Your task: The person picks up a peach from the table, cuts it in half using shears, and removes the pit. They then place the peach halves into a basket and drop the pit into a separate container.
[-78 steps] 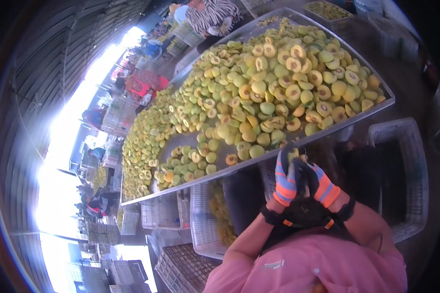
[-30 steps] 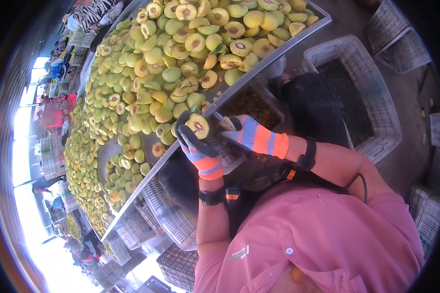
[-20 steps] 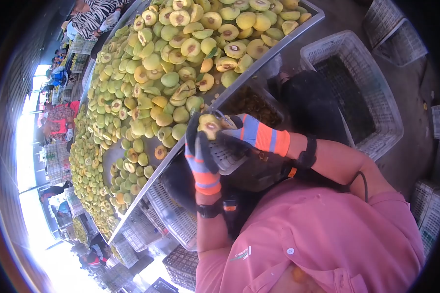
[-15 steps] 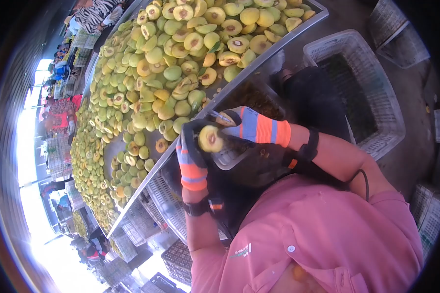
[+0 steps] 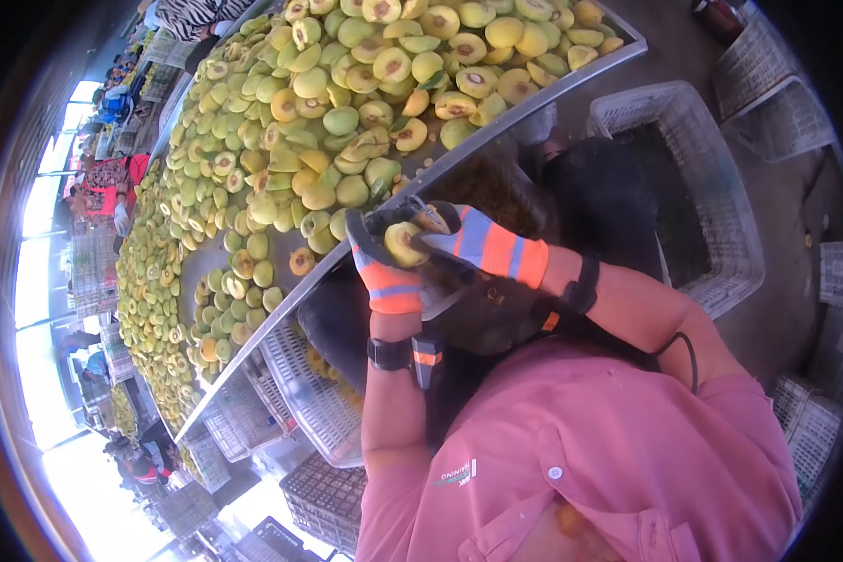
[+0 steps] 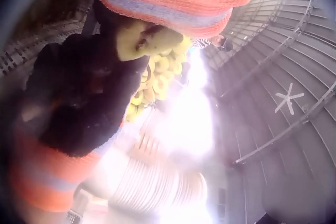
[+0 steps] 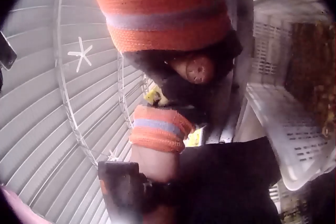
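Just off the near edge of a metal table (image 5: 496, 131), both gloved hands are close together. My left hand (image 5: 381, 264) grips a yellow-green peach half (image 5: 403, 243), its brown centre showing in the left wrist view. Beside it, my right hand (image 5: 487, 245) holds a small tool (image 5: 429, 219) with a wooden handle and a metal end at the fruit. The round butt of the wooden handle (image 7: 199, 70) pokes out of the fist in the right wrist view. The right thumb lies at the fruit. Dark glove fingers hide part of both things.
Many cut peaches (image 5: 332, 122) are heaped over the table. A white crate (image 5: 735, 225) stands on the floor to the right, another crate (image 5: 318, 398) below the table at left. A tub of brown scraps (image 5: 496, 187) sits under the edge. Other people work farther back.
The hands have come up from low at the table edge. The peach half, held apart from the tool a second ago, has turned and now sits right against the right hand.
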Tool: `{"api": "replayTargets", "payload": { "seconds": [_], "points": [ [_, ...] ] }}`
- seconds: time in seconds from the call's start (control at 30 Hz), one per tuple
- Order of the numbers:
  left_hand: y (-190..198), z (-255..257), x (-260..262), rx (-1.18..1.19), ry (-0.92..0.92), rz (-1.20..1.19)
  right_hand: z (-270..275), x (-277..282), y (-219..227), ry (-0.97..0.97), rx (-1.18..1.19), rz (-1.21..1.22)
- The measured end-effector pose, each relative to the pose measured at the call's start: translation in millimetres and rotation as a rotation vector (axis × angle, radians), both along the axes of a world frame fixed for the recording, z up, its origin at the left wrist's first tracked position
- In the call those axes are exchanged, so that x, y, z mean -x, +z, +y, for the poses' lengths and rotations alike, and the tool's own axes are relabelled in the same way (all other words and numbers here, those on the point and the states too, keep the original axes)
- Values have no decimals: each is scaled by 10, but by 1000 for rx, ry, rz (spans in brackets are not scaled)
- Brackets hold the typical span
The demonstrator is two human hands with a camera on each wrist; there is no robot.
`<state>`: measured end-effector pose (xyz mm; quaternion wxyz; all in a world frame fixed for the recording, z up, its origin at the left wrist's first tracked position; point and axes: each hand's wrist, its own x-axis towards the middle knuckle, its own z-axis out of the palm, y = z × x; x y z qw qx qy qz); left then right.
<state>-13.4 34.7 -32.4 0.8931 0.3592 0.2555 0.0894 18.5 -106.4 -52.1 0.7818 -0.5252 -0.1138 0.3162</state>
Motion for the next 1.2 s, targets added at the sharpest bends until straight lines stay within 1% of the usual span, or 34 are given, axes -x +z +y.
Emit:
{"api": "replayTargets", "payload": {
  "seconds": [0.03,0.13,0.17,0.2,0.23,0.27,0.33,0.37,0.4,0.43,0.47,0.5,0.53,0.6,0.63,0.67,0.7,0.77,0.83,0.87,0.9,0.93,0.97,1.07,1.1,1.13,1.2],
  "points": [
    [5,-2,-18,-121,-16,-64,9,13,25,-64,-53,-41],
    [-80,-54,100,-482,-39,-248,70,-27,59,-153,29,39],
    [-116,-77,131,-857,21,-266,76,0,75,-150,67,71],
    [-151,-100,161,-1227,141,-234,82,27,192,-146,105,104],
    [-85,-115,185,-1356,174,-250,180,48,28,-160,52,53],
    [-181,-34,159,-1195,174,-234,244,67,-130,-173,0,1],
    [-211,81,100,-862,215,-207,335,196,-45,-182,-9,-69],
    [-227,146,83,-404,221,-176,383,255,-7,-178,-13,-103],
    [-147,188,76,51,218,-148,410,287,52,-172,-37,-24],
    [-167,242,81,-120,231,-115,425,321,126,-166,-61,57],
    [-150,233,59,-123,307,-85,454,354,170,-161,-86,140],
    [-69,211,110,-149,300,-105,504,366,152,-171,-136,238],
    [-21,202,154,-172,291,-125,523,387,139,-186,-117,220],
    [-39,205,209,-358,309,-125,528,413,121,-218,-76,177],
    [-38,180,228,-437,305,-129,571,394,112,-236,-9,96],
    [-33,176,246,-518,300,-131,543,357,115,-148,50,29],
    [-28,202,263,-554,246,-214,484,323,208,-61,109,-37],
    [35,258,277,-418,249,-189,413,316,539,68,243,51],
    [86,347,313,-257,212,-128,378,296,837,193,337,-16],
    [101,361,326,-354,170,-154,364,257,905,249,385,-47],
    [200,342,350,-449,123,-179,365,168,832,300,469,-182],
    [252,318,368,-544,74,-204,333,71,770,390,559,-429],
    [232,264,371,-794,104,-264,291,-31,717,482,647,-678],
    [169,412,372,-809,-35,-245,322,-64,908,606,874,-651],
    [210,431,406,-792,-39,-211,344,-15,958,573,894,-553],
    [243,426,431,-830,-24,-216,353,29,970,538,911,-453],
    [277,398,451,-908,-5,-228,298,64,694,379,728,-681]
  ]
}}
